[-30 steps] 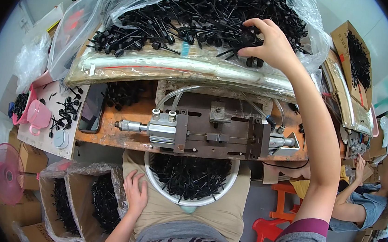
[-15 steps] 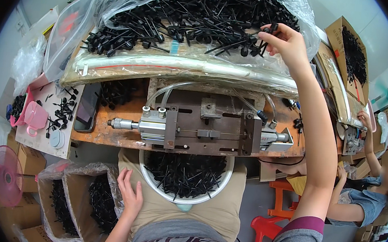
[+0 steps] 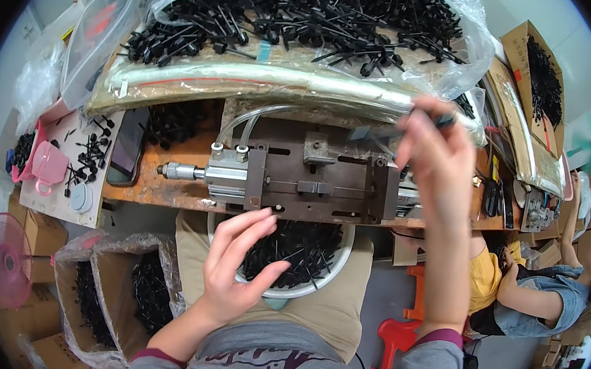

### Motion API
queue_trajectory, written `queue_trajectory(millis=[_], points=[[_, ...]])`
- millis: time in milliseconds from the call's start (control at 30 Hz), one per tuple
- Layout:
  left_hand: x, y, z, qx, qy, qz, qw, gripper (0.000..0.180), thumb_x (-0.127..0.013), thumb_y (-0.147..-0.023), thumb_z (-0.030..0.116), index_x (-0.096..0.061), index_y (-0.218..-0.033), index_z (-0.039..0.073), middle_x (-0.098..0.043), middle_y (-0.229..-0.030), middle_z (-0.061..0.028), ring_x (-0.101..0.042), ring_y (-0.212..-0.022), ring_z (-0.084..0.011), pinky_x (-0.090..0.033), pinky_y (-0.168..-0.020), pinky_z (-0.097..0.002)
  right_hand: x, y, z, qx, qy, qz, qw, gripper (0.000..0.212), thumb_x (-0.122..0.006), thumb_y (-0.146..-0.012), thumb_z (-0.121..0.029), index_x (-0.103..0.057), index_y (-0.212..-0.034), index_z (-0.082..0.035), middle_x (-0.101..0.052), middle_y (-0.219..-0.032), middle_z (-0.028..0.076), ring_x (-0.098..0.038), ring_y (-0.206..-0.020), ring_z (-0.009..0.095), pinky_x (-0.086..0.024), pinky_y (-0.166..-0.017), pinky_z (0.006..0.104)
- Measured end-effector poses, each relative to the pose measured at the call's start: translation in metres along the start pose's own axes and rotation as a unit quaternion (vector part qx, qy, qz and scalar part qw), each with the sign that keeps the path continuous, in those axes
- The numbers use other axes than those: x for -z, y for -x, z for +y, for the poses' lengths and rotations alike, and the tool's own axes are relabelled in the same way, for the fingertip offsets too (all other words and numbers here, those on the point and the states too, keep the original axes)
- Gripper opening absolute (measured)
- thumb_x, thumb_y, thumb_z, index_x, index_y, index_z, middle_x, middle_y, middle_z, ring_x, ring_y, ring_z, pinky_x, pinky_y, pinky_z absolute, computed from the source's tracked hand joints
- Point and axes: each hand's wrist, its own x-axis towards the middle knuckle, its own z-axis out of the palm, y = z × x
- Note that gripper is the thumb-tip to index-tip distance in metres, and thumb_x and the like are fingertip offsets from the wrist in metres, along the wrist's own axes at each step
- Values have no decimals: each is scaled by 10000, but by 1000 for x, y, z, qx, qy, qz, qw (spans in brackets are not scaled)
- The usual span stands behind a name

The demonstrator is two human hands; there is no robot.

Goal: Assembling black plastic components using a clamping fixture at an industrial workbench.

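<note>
My right hand (image 3: 435, 152), blurred by motion, pinches a black plastic part (image 3: 371, 133) with a long stem. It is over the right half of the metal clamping fixture (image 3: 317, 169), and the part points left across it. The fixture has a small block at its centre and an air cylinder (image 3: 227, 181) on its left. My left hand (image 3: 236, 264) is open, fingers spread, holding nothing. It hovers over the left side of a white-rimmed basin (image 3: 342, 264) on my lap. Inside the basin lie many black stemmed parts (image 3: 296, 256).
Behind the fixture, a heap of black parts (image 3: 290, 13) lies on plastic-wrapped cardboard (image 3: 248, 80). At left are a phone (image 3: 127, 148), a pink cup (image 3: 50, 162), a pink fan (image 3: 7, 256) and lined boxes (image 3: 111, 288) of parts. A co-worker (image 3: 541, 293) sits at right beside a red stool (image 3: 394, 340).
My right hand has come from the heap toward me, down to the fixture, carrying a black part. My left hand has risen from my thigh to the basin's left side.
</note>
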Motion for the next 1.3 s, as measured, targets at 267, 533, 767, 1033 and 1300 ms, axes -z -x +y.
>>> queue_trajectory(millis=[267, 533, 767, 1033, 1300], points=[[1, -26, 9, -80, -16, -114, 990, 406, -780, -738, -17, -715, -1139, 7, -667, -1160, -140, -660, -956, -268, -545, -779, -348, -18, 91, 56, -141, -134, -4, 981, 282, -690, -893, 25, -571, -1146, 63, -662, -848, 109, -669, -649, 146, -567, -580, 265], [5, -33, 14, -143, -124, -169, 967, 377, -789, -686, 16, -757, -1058, 70, -705, -1072, -74, -644, -864, -217, -526, -729, -319, -14, 105, 64, -165, -194, 9, 967, 278, -678, -897, 13, -570, -1146, 71, -675, -892, 152, -664, -616, 151, -552, -544, 259], [1, -24, 11, -89, 17, -201, 975, 352, -805, -676, 24, -750, -1023, 40, -710, -994, -72, -665, -825, -229, -549, -673, -330, 1, 111, 67, -78, -164, 151, 972, 316, -660, -929, -54, -554, -1210, 43, -688, -961, 177, -632, -583, 153, -522, -499, 257], [-28, -33, -12, -101, -193, -120, 969, 287, -783, -710, 43, -708, -985, 16, -680, -1210, -112, -663, -937, -257, -536, -777, -347, -2, 125, 66, 103, -34, 223, 969, 332, -669, -889, 44, -568, -1205, 46, -665, -1004, 190, -673, -677, 227, -575, -609, 311], [-41, -39, -15, -101, -255, -148, 950, 256, -773, -739, 85, -720, -981, 23, -682, -1249, -110, -662, -782, -197, -512, -779, -323, -4, 135, 74, 227, 301, 189, 907, 391, -801, -673, 156, -695, -1012, -6, -676, -930, 133, -696, -777, 220, -566, -653, 299]])
